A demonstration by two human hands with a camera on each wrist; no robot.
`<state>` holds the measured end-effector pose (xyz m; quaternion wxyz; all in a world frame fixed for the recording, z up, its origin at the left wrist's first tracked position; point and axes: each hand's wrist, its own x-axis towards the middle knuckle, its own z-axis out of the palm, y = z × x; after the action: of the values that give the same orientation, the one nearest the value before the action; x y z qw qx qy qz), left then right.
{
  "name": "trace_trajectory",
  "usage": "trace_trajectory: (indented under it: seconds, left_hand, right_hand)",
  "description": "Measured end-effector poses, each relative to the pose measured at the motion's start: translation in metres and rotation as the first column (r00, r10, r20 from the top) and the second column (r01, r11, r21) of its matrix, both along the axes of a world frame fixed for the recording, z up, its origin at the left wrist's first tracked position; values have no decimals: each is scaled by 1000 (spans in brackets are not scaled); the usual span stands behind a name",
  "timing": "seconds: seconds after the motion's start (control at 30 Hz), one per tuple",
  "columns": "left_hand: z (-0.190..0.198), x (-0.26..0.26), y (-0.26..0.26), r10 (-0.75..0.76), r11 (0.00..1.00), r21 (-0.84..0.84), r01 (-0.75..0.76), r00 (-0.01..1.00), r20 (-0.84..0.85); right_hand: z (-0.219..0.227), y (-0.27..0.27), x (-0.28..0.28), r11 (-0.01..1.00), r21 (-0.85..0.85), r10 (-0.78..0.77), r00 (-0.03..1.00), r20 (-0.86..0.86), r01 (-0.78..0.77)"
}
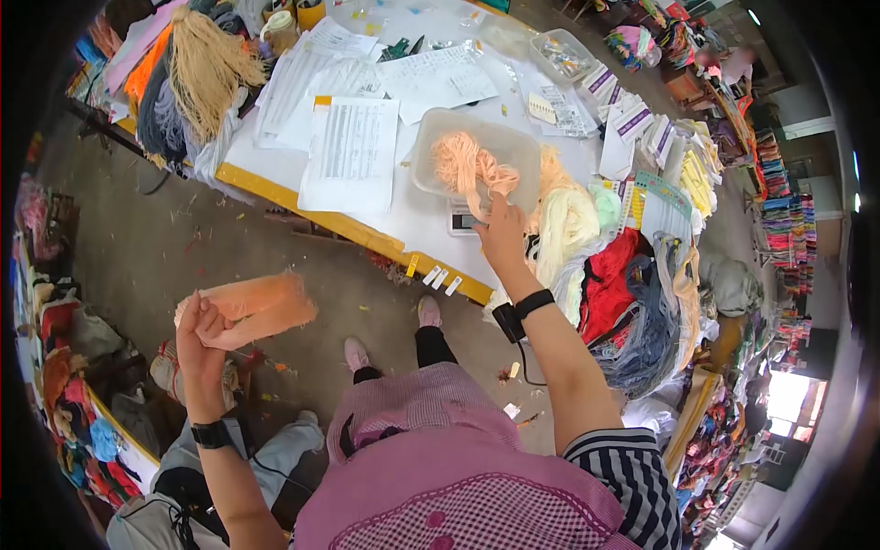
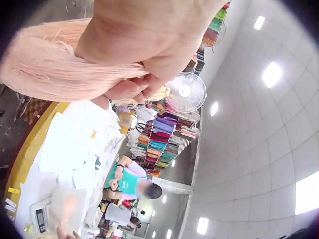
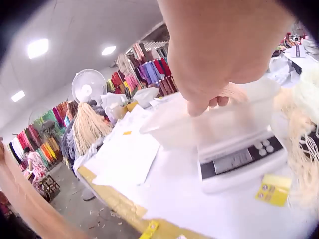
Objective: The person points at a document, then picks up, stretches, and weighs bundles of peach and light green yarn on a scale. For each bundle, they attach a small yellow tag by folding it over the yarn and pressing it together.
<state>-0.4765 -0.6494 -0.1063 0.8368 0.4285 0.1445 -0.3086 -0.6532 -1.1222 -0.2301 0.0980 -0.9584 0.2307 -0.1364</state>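
My left hand (image 1: 200, 332) grips a thick bundle of peach yarn (image 1: 259, 307) out over the floor, to the left of the table; in the left wrist view its fingers (image 2: 130, 89) curl round the bundle (image 2: 47, 67). My right hand (image 1: 501, 231) reaches to the near rim of a clear plastic tub (image 1: 513, 147) that stands on a small white scale (image 3: 239, 162). Loose peach yarn (image 1: 466, 163) lies in the tub, and a strand hangs over the rim into my pinching fingers (image 3: 202, 102). The tub (image 3: 219, 124) looks cloudy in the right wrist view.
The white table (image 1: 403, 215) has a yellow edge (image 1: 302, 213) and carries printed sheets (image 1: 353, 151), cream, green, red and blue yarn hanks (image 1: 610, 275), and label cards (image 1: 632, 124). A tan tassel pile (image 1: 206, 64) lies far left. Another person (image 2: 127, 181) and a fan (image 2: 185, 92) stand beyond.
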Motion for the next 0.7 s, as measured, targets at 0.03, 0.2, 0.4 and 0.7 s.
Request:
trace_trajectory:
  seconds: [0.03, 0.2, 0.4, 0.7]
  left_hand:
    - [4, -2, -2, 10, 1000, -17, -9, 1000, 15]
    - [23, 1, 15, 18, 991, -135, -9, 997, 69]
    - [84, -9, 2, 266, 848, -529, 4, 861, 433]
    - [95, -49, -49, -233, 958, -52, 281, 876, 422]
  right_hand:
    - [4, 6, -7, 1000, 19, 7, 999, 49, -8]
    - [17, 18, -40, 998, 57, -29, 994, 109, 23]
    - [20, 35, -78, 984, 169, -53, 998, -24, 57]
    - [124, 155, 5, 581, 775, 332, 942, 54, -249]
